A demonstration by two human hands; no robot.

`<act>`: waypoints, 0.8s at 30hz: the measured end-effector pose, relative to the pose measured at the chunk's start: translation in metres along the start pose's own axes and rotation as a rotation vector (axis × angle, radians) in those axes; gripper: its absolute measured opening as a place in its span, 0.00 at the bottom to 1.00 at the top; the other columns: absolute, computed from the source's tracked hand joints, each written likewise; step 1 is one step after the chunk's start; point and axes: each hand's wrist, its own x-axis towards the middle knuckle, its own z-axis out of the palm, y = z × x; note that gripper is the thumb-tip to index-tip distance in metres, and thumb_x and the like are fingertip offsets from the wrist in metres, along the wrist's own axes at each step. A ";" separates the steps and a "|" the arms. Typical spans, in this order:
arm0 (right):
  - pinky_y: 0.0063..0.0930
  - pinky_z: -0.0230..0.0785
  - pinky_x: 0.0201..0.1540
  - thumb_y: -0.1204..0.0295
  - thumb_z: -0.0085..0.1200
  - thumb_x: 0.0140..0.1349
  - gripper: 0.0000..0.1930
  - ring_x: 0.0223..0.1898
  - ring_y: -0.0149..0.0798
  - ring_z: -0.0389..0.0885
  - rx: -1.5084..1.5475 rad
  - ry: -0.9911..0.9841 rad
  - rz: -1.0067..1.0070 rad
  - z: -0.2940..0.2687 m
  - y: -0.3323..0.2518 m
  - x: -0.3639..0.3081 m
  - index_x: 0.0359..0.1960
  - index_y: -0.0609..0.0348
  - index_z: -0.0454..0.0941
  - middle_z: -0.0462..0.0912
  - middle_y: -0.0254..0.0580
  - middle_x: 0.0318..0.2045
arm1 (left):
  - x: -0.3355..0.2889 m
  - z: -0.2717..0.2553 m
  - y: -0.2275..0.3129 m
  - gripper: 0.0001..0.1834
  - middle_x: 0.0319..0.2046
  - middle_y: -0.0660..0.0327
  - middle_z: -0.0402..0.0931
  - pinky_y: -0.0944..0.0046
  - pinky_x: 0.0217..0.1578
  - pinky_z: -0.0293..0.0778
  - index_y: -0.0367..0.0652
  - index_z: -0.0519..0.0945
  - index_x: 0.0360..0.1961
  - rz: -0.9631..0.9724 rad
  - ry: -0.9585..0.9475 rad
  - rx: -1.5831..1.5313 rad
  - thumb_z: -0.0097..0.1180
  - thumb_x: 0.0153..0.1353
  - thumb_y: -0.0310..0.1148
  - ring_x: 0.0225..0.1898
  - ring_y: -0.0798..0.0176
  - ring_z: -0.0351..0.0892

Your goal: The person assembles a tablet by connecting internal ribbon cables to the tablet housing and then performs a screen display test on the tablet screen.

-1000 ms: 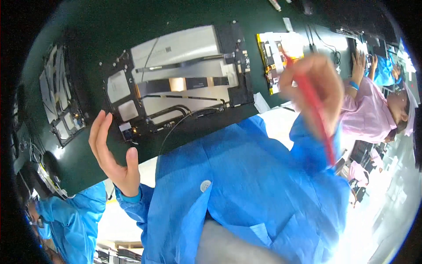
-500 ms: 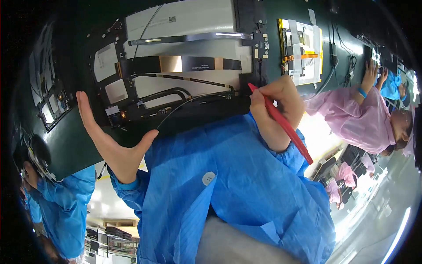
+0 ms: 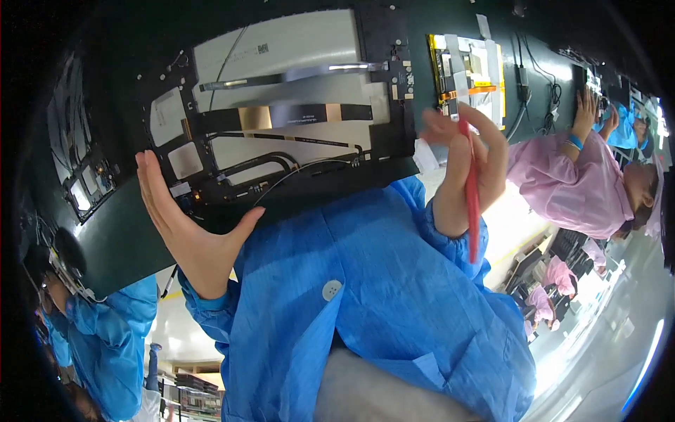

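In front of me lies an opened, flat electronic device [image 3: 390, 141] with a black frame, pale silver panels and dark ribbon cables [image 3: 288, 116] across them. My left hand [image 3: 200, 243] is spread at its near left corner, fingers along the left edge and thumb apart near a thin grey wire [image 3: 295, 167]. Off the right edge, my right hand [image 3: 467, 158] is closed around a red pen-shaped tool [image 3: 473, 200], which points down toward my sleeve. Its fingertips are blurred. A small pale piece [image 3: 425, 156] shows just below those fingers; whether they hold it, I cannot make out.
Right of the device lies a taped yellow-edged assembly [image 3: 485, 67] with an orange strip, then black cables [image 3: 524, 91]. Another part with ribbon cables [image 3: 91, 179] sits far left on the dark green table [image 3: 116, 246]. Co-workers in pink [image 3: 562, 183] and blue [image 3: 105, 344] are at both sides.
My right hand has lifted away from the device's near right corner to the right, and the red tool has swung more upright. The device sits slightly further left in view. My left hand stays spread.
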 end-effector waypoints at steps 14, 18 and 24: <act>0.30 0.75 0.35 0.78 0.54 0.57 0.05 0.34 0.49 0.83 -0.375 -0.329 -0.233 -0.028 -0.014 0.023 0.36 0.61 0.75 0.83 0.48 0.33 | 0.027 0.001 0.029 0.65 0.66 0.47 0.49 0.49 0.62 0.58 0.55 0.51 0.68 -0.164 0.056 0.021 0.78 0.25 0.35 0.66 0.41 0.52; 0.34 0.75 0.39 0.76 0.53 0.58 0.09 0.37 0.50 0.83 -0.492 -0.385 -0.318 -0.069 -0.047 0.080 0.40 0.61 0.73 0.82 0.50 0.34 | 0.053 0.000 0.038 0.63 0.65 0.43 0.51 0.49 0.59 0.62 0.57 0.49 0.68 -0.236 0.127 0.080 0.76 0.31 0.40 0.63 0.37 0.56; 0.32 0.70 0.48 0.76 0.49 0.62 0.10 0.51 0.54 0.76 -0.507 -0.627 -0.575 -0.077 -0.006 0.231 0.43 0.58 0.64 0.73 0.52 0.55 | 0.146 0.012 0.023 0.63 0.61 0.33 0.54 0.47 0.56 0.65 0.56 0.43 0.69 -0.318 0.076 0.202 0.74 0.35 0.46 0.59 0.32 0.61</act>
